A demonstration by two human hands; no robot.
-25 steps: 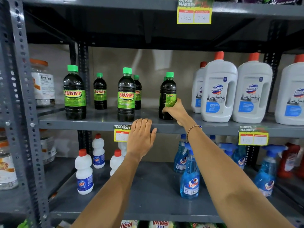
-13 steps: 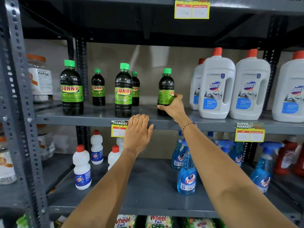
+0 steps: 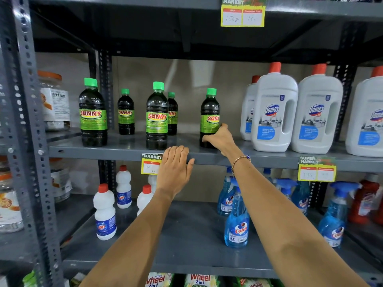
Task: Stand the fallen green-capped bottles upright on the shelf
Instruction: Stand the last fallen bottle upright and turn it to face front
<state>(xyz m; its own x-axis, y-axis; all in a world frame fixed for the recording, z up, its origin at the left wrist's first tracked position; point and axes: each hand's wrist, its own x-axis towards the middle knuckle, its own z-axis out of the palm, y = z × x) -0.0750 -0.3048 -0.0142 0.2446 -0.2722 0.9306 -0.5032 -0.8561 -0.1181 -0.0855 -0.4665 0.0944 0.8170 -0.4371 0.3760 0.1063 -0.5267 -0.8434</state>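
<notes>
Several dark green-capped bottles with green SUNNY labels stand upright on the grey middle shelf. The rightmost bottle stands near the shelf's front, and my right hand grips its lower part from the right. My left hand rests flat with fingers together on the shelf's front edge, holding nothing. To the left stand a front bottle, a far-left front bottle and two smaller-looking ones at the back.
Large white Domex jugs with red caps crowd the shelf right of my right hand. Yellow price tags hang on the shelf edge. Below stand white red-capped bottles and blue Colin spray bottles. A perforated steel upright stands left.
My right hand has turned the rightmost bottle so more of its SUNNY label faces front. The left hand stays on the shelf edge. The view has shifted slightly.
</notes>
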